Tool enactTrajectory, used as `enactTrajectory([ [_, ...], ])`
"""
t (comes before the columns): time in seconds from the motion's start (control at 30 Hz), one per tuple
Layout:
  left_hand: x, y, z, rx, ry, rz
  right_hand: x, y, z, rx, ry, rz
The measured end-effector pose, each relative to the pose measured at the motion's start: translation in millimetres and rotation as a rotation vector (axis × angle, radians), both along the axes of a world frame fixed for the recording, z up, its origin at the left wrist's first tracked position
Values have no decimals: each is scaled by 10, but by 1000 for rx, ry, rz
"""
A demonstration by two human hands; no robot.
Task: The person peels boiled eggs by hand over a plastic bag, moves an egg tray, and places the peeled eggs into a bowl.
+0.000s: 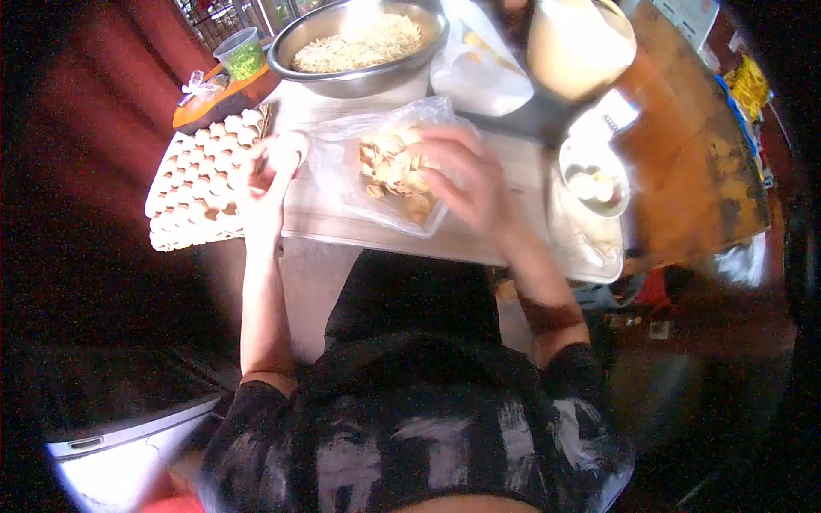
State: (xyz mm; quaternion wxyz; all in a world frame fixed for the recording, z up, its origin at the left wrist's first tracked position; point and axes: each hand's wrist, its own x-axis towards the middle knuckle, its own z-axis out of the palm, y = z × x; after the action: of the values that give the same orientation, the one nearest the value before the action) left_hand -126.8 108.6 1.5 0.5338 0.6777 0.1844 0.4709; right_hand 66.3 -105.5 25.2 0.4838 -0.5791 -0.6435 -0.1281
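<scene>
My left hand (pixel 267 184) is closed round a pale egg (pixel 293 147), beside the right edge of an egg tray (pixel 201 175). The tray is filled with rows of light brown eggs. Over the right side of a clear plastic bag (pixel 333 171), my right hand (pixel 469 175) is blurred, its fingers curved and apart with nothing visible in them. Broken eggshells (pixel 398 167) lie in the bag. Further right, a white bowl (pixel 622 162) contains several pale, rounded pieces that look like peeled eggs.
A large metal bowl (pixel 342 84) of shredded pale food stands at the back. Nearby are a tub of chopped greens (pixel 244 60), a white plastic bag (pixel 487 81) and a container of creamy yellowish contents (pixel 581 47). A wooden table (pixel 693 162) adjoins on the right.
</scene>
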Motion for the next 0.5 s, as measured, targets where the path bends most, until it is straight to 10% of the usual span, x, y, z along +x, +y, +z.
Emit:
enactTrajectory([
  [0.23, 506, -402, 209, -647, -152, -612, 124, 688, -45, -104, 353, 487],
  [0.5, 766, -321, -379, -429, 99, -251, 267, 655, -375, -165, 424, 399],
])
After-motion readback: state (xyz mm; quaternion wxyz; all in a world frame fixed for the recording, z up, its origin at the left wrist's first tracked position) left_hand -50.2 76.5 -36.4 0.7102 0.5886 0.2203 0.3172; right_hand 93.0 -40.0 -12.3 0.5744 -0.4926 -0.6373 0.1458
